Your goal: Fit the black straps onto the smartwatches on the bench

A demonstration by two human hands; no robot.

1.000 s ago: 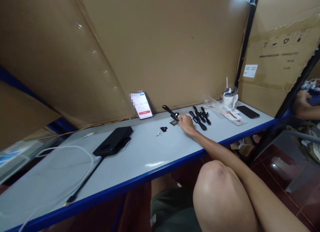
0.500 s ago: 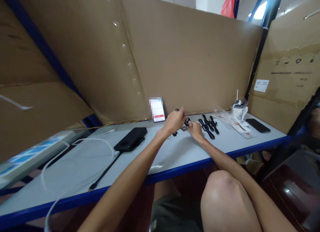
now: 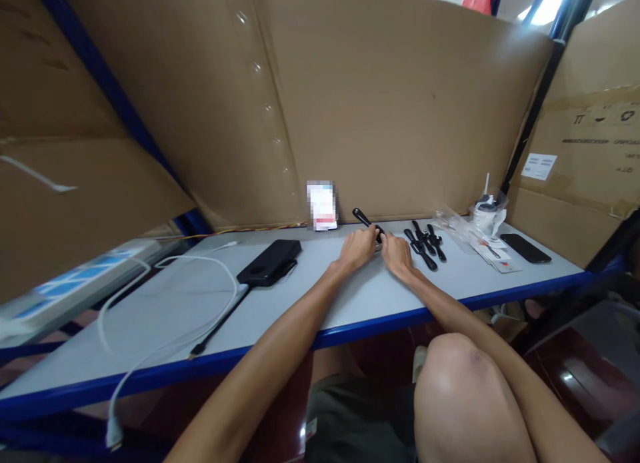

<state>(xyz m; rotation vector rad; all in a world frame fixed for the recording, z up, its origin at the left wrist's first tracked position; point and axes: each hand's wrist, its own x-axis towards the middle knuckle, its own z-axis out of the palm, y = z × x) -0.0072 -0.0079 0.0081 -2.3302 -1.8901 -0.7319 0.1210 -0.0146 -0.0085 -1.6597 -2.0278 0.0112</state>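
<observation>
Both my hands meet at the back of the grey table [image 3: 300,303]. My left hand [image 3: 358,248] and my right hand [image 3: 397,254] are closed side by side on a black smartwatch [image 3: 367,222], whose strap sticks out behind the fingers toward the cardboard wall. The watch body is hidden between my fingers. Just right of my right hand lie several more black watches [image 3: 425,244] in a row on the table.
A phone [image 3: 322,206] leans on the cardboard wall. A black power bank [image 3: 270,261] with a black cable and a white cable [image 3: 165,343] lie to the left. At the right are clear bags [image 3: 470,240], a white container [image 3: 487,212] and a black phone [image 3: 526,248]. My bare knee [image 3: 465,390] is below.
My left hand came in and joined the right hand at the watch. Both hands lowered onto the table. The camera view shifted left and tilted.
</observation>
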